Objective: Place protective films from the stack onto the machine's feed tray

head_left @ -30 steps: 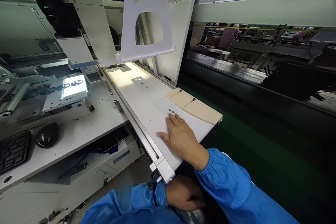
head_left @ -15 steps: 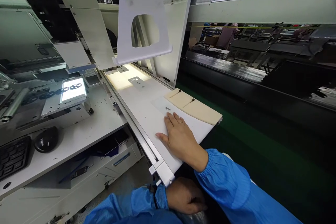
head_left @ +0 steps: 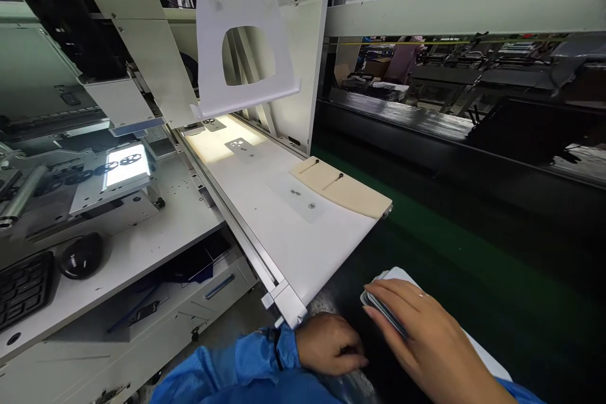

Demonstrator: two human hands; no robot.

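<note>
My right hand is at the lower right, with its thumb along the side and its fingers over the top of a stack of thin, round-cornered sheets. Much of the stack lies hidden under the hand. My left hand is curled closed beside the near end of the white conveyor belt; I see nothing in its fingers. Flat on the belt is a translucent sheet with small dark patterns. Farther along, a grey sheet with cutouts lies near the lit area.
A cream guide plate with two slots borders the belt's right side. A metal rail runs along its left. Above the far end hangs a white panel with an opening. A mouse and keyboard rest on the left bench.
My right hand has left the belt and moved down and right to the stack of sheets. The translucent sheet it partly covered now shows fully. My left hand stays nearly in place.
</note>
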